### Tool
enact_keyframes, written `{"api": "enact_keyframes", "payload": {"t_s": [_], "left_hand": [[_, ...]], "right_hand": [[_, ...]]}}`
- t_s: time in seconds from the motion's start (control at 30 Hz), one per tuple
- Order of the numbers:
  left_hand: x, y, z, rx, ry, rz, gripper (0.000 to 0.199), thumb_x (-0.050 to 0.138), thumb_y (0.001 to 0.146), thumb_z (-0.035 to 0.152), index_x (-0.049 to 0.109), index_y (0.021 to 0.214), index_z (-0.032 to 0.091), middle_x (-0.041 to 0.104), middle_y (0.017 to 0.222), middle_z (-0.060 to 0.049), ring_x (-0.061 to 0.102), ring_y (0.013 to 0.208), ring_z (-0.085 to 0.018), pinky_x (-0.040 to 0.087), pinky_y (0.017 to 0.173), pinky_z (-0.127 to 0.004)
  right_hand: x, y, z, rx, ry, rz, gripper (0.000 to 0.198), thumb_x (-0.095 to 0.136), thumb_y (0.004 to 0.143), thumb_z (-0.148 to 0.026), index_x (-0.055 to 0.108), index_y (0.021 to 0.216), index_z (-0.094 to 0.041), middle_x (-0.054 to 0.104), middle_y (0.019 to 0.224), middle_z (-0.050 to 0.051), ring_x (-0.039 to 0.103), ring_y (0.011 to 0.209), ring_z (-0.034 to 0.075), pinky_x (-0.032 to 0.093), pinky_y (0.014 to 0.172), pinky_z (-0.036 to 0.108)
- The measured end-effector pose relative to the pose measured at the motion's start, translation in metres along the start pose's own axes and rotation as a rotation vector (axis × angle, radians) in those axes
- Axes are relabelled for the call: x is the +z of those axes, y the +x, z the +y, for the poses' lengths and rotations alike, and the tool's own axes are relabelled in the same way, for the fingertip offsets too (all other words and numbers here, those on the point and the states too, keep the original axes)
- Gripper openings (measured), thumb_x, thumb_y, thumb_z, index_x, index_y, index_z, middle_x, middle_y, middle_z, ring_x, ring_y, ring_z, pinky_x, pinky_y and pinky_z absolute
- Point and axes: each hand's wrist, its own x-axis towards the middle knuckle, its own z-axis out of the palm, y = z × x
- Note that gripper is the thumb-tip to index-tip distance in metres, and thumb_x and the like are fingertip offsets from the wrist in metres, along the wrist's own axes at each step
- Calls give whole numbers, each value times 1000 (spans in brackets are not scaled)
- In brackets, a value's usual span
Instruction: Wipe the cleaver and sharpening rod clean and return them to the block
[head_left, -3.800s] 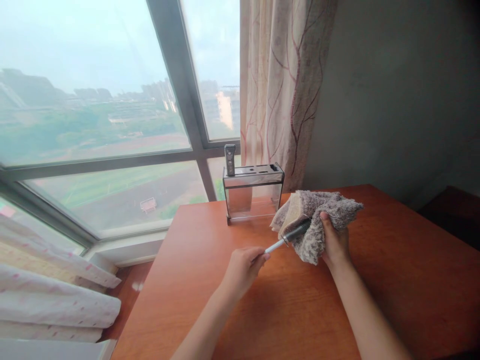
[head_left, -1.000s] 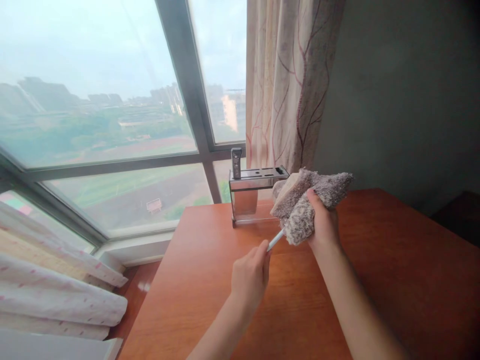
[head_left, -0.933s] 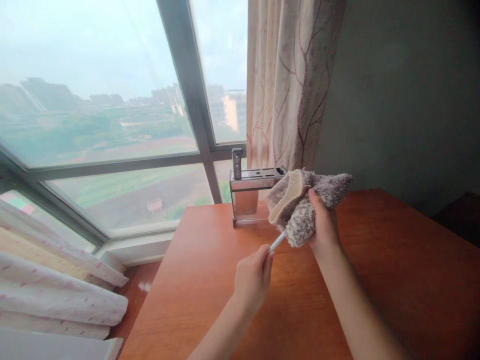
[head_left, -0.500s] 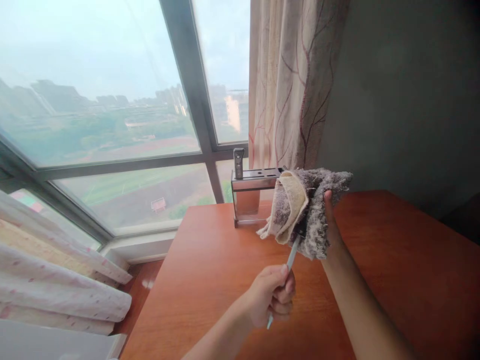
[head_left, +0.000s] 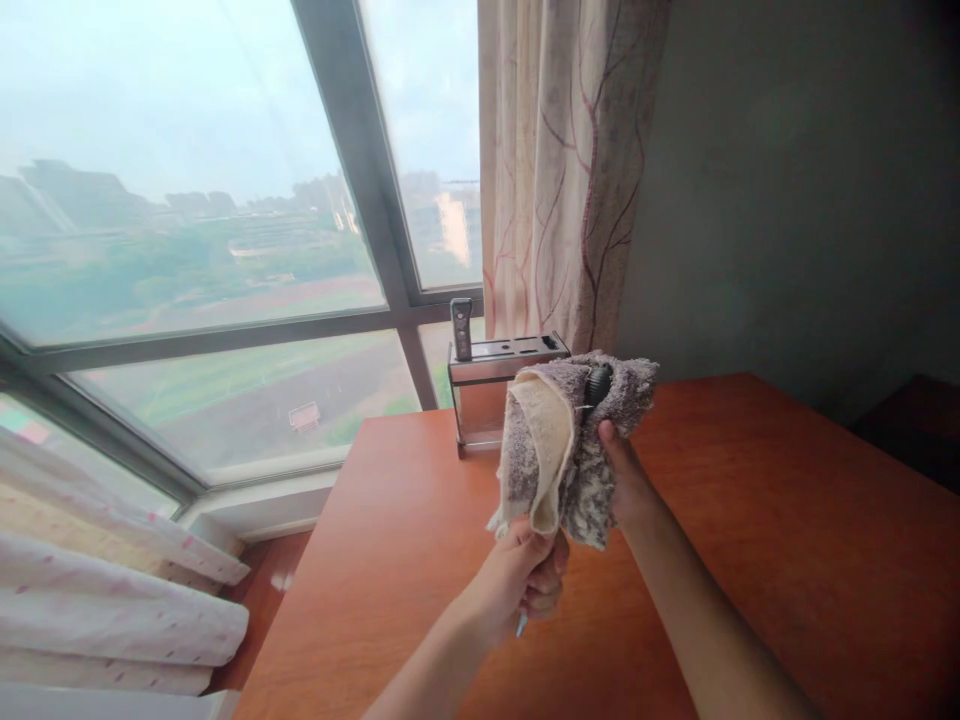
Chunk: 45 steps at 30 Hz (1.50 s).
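My left hand (head_left: 529, 575) is closed around the slim pale shaft (head_left: 521, 625) of a tool; only a short tip pokes out below the fist. Just above it, a grey-brown fuzzy towel (head_left: 589, 490) with a cream underside (head_left: 555, 425) is bunched up. My right hand (head_left: 628, 475) grips this towel from the right, thumb on top, its other fingers hidden. A black ribbed end (head_left: 598, 384) shows between the towel's folds. Whether it belongs to the pale shaft is hidden by the cloth.
Behind the towel, a clear-sided knife block (head_left: 480, 400) with one dark handle (head_left: 460, 330) upright in it stands on the brown wooden table (head_left: 390, 560). Windows (head_left: 225, 250) and a patterned curtain (head_left: 570, 170) lie beyond, with another curtain (head_left: 112, 590) at left.
The towel and my left hand have come together, covering most of the pale shaft. The black ribbed end now shows higher in the folds. The view has shifted slightly right.
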Motion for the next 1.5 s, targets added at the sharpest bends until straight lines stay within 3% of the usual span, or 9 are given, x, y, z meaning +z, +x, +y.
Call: {"api": "enact_keyframes", "payload": {"t_s": [0.17,0.33,0.4,0.6,0.77,0.9,1.07,1.3,1.5], "left_hand": [[-7,8,8,287,575,410,44,47,87,56,50,67,16,28,50,7,24,45,-7,17,43,-21],[-15,6,14,531,1033,689,27,48,91,38,57,79,16,47,65,1,39,56,-10,29,53,-23],[-17,2,15,586,1148,730,20,49,91,33,58,82,17,52,70,0,43,58,-11,32,55,-23],[-19,-2,14,694,1316,682,12,54,88,26,58,81,17,55,72,-1,48,60,-11,34,55,-21],[-18,0,10,642,1192,674,18,53,89,29,59,77,17,53,65,0,47,57,-10,34,52,-21],[-13,1,6,542,961,613,24,53,88,36,59,76,16,48,55,3,43,45,-8,32,46,-21],[-2,3,5,378,544,463,33,55,85,45,55,71,15,52,54,2,43,37,-6,28,39,-20],[3,1,9,113,97,161,39,56,83,52,56,76,13,45,45,5,26,29,-2,12,32,-18],[7,-2,10,8,-66,166,35,67,74,46,46,76,19,40,47,9,21,31,-1,10,33,-16]], "right_hand": [[5,2,-4,-106,-62,92,59,80,62,-38,60,116,-23,70,109,5,64,102,27,53,85,40],[11,3,0,-228,-155,295,43,78,65,-34,66,103,-17,71,105,7,66,93,24,54,78,35],[12,3,1,-262,-164,333,38,76,67,-35,68,98,-15,72,102,8,66,92,23,53,77,34],[6,4,4,-327,-203,370,39,74,68,-38,67,99,-14,72,96,9,66,87,23,53,75,34],[3,6,5,-328,-162,336,42,75,68,-37,66,103,-16,72,98,7,65,88,22,52,76,32],[2,5,3,-333,-87,264,44,75,68,-40,65,106,-21,71,103,3,64,96,21,50,82,31],[1,3,0,-158,-9,178,53,76,63,-50,63,109,-27,71,105,1,65,100,23,52,86,36],[-7,-3,2,54,-69,78,51,71,57,-67,69,87,-27,75,85,4,69,87,29,56,69,40],[-11,-10,8,225,-60,-86,56,72,46,-73,70,74,-24,74,73,7,69,88,33,55,72,43]]}}
